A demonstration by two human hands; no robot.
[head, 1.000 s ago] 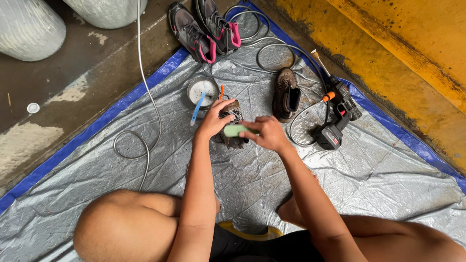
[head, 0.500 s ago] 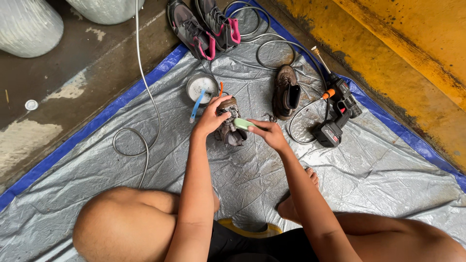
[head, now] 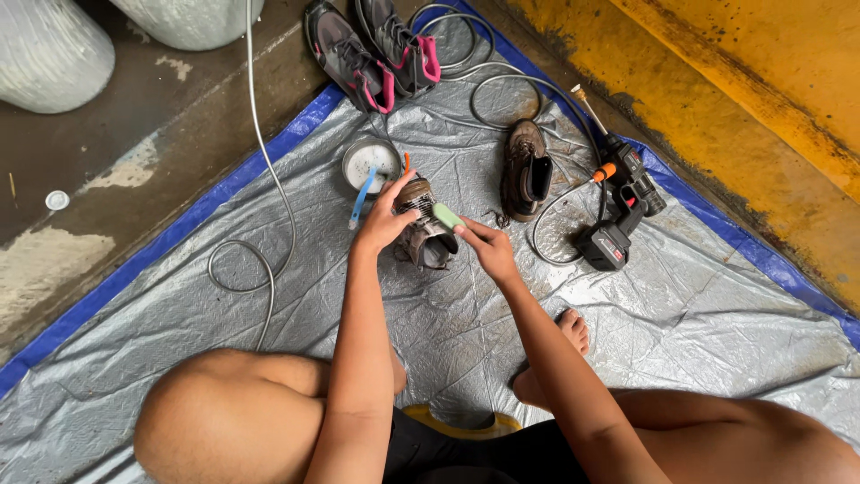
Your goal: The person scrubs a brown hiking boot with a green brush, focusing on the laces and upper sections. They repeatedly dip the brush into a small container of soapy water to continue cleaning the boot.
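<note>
A brown shoe (head: 421,235) sits on the silver tarp (head: 699,314) directly in front of the seated person, roughly midway between the round container and the other brown shoe. The left hand (head: 385,220) curls around the shoe's far end and side, fingers wrapped against it to steady it. The right hand (head: 486,251) pinches a small pale green brush (head: 447,216) between thumb and fingers and presses it against the shoe's upper. Just beyond the left hand stands a round container (head: 371,163) with a whitish inside, and a blue-handled brush (head: 361,199) leans out of it toward the person. To the right lies a second brown shoe (head: 525,170) on its own, apart from the one being held. Farther right, a black and red cordless spray gun (head: 623,206) rests on the tarp, with a grey hose (head: 502,85) looping behind it. At the tarp's top edge, a pair of grey sneakers with pink lining (head: 376,49) lies half on the blue border (head: 179,233). Another thin hose (head: 260,179) trails across the concrete floor (head: 107,170) on the left.
</note>
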